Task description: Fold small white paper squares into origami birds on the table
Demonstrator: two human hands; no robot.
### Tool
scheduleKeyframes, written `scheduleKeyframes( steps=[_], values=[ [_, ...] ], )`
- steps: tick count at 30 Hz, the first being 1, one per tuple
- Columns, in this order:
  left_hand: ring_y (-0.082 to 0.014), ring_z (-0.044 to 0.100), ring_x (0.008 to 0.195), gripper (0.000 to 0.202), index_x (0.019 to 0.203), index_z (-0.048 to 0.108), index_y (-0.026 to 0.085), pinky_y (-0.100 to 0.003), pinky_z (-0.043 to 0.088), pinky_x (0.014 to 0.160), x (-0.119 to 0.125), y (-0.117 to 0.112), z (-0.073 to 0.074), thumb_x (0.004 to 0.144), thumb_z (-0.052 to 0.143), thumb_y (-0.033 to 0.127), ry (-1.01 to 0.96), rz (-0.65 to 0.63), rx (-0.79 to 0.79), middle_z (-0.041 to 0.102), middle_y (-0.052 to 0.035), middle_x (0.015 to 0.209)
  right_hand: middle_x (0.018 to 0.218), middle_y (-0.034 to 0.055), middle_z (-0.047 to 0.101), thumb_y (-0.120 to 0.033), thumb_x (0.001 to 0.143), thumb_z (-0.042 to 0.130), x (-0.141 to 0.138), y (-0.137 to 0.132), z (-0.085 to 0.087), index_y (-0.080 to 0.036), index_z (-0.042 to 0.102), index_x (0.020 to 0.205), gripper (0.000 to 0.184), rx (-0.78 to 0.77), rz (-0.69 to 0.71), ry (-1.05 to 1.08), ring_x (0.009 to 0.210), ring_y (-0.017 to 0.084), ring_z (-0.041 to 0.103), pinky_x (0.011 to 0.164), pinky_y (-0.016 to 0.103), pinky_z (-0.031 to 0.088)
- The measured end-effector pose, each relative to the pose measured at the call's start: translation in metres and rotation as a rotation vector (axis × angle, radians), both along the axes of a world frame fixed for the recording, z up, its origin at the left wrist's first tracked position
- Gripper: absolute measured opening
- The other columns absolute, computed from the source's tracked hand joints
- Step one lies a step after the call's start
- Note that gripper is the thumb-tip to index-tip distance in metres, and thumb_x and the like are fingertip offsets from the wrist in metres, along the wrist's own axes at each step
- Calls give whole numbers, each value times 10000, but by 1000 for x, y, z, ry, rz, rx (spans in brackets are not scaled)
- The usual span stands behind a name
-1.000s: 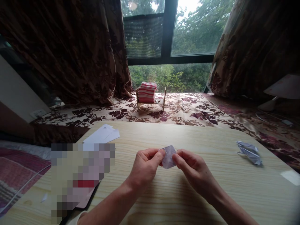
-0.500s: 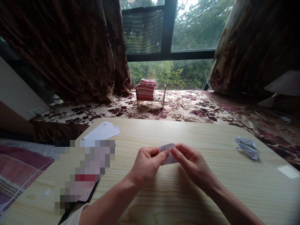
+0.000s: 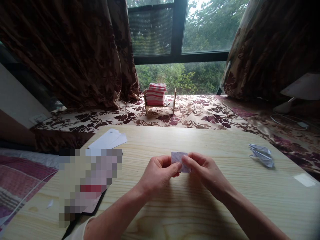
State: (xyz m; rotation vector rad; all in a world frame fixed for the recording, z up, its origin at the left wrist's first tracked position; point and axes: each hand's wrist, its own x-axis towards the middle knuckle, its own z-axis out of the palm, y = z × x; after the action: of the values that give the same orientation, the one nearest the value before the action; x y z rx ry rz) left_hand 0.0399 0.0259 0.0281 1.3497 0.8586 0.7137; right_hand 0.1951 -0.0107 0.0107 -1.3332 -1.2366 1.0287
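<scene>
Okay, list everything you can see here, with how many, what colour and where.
table: one, light wood, foreground
small folded paper: one, pale lilac, table centre, pinched from both sides
folded paper figure: one, pale grey-blue, right side of table
white sheets: a few, white, far left of table
striped cloth stack: one, red and white, on a wooden rack below the window
curtains: two, brown floral, flanking the window
left hand: one, bare, pinching the paper's left edge
right hand: one, bare, pinching its right edge
</scene>
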Motion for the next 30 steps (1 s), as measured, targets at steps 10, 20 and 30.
scheduleKeyframes(
  steps=[10,20,30],
  values=[
    [-119,475,573,242,626,659,111,-222,350,546,-2,1,2,751,597,309,40,-11,96,569,-18,573,678,24,629,-453,770,628,1,-2,7,-149,635,706,311,43,3,16,649,143,562,613,256,454],
    [-106,392,591,329,635,605,108,-240,298,560,-3,4,0,786,547,394,60,-126,67,457,5,586,583,-4,563,-434,750,663,0,-3,4,-146,615,637,312,58,-26,91,564,106,480,527,226,387],
    [-80,281,536,299,538,542,126,-241,204,507,-2,2,2,730,614,344,52,-100,76,347,40,523,584,-18,552,-424,753,675,-5,-2,-3,-153,594,636,306,97,-131,196,557,94,462,528,218,373]
  ],
)
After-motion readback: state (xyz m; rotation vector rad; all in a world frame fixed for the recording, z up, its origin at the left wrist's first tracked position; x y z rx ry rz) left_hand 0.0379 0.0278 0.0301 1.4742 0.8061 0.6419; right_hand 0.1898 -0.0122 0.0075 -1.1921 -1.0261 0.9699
